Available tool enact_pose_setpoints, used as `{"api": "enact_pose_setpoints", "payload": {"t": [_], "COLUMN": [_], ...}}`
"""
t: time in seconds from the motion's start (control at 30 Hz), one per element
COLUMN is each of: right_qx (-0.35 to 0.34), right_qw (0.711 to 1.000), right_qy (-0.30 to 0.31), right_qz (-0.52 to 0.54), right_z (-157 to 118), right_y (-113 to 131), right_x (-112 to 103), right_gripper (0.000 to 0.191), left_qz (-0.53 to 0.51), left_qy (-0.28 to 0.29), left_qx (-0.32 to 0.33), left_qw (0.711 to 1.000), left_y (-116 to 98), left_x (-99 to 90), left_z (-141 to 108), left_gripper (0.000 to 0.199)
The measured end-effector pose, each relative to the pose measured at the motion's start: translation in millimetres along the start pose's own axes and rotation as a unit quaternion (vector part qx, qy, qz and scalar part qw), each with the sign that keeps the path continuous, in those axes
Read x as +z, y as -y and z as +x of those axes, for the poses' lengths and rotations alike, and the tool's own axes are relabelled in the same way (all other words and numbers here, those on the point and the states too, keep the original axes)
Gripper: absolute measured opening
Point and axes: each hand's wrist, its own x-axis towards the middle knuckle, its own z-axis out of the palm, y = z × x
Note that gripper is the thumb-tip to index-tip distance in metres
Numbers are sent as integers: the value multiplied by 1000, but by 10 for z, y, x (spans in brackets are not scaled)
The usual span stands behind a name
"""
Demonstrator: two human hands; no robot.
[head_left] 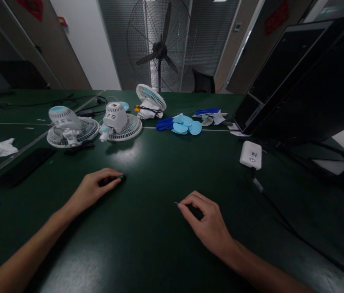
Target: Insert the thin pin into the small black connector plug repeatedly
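My left hand rests low over the dark green table, thumb and fingers pinched on a small dark piece with a green part. Its exact kind is too small to make out. To the right, my right hand is closed in a pinch on a thin, pale, needle-like piece that points left from the fingertips. The two hands are well apart. Beyond my left hand, two white fans lie with their grilles down: a left fan and a middle fan.
Another white fan lies tilted at the back, near blue gloves and light-blue fan blades. A white power bank with a cable sits right, before a large black monitor. A black slab and white cloth lie left.
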Motion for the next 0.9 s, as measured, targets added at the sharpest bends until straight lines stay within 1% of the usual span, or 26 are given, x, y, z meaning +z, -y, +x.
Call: {"api": "enact_pose_setpoints", "payload": {"t": [0.07,0.13,0.17,0.2,0.27,0.37,0.5,0.6,0.77,0.9], "right_qx": [-14,-35,-45,-54,-66,-75,-85,-93,-95,-97], "right_qw": [1000,999,998,997,996,995,994,992,988,985], "right_qy": [8,16,19,21,22,28,27,39,54,69], "right_qz": [-11,-26,-34,-41,-51,-54,-64,-81,-106,-122], "right_z": [-5,-9,-10,-12,-14,-19,-35,-50,-60,-57], "right_y": [5,10,10,10,6,-6,-25,-41,-58,-48], "right_x": [17,34,41,48,56,58,54,53,40,36], "right_gripper": [17,15,14,13,12,13,14,15,15,16], "left_qz": [-33,-66,-81,-92,-102,-104,-111,-111,-112,-105], "left_qy": [44,86,94,102,110,114,119,121,129,142], "left_qx": [75,141,167,188,211,205,198,196,197,206], "left_qw": [996,984,978,972,966,966,967,967,965,963], "left_y": [-293,-565,-677,-769,-888,-941,-934,-924,-891,-884], "left_x": [307,594,713,811,934,968,915,900,908,907], "left_z": [-20,-55,-75,-93,-123,-146,-155,-151,-130,-124], "left_gripper": [32,25,23,21,18,17,22,23,15,15]}}
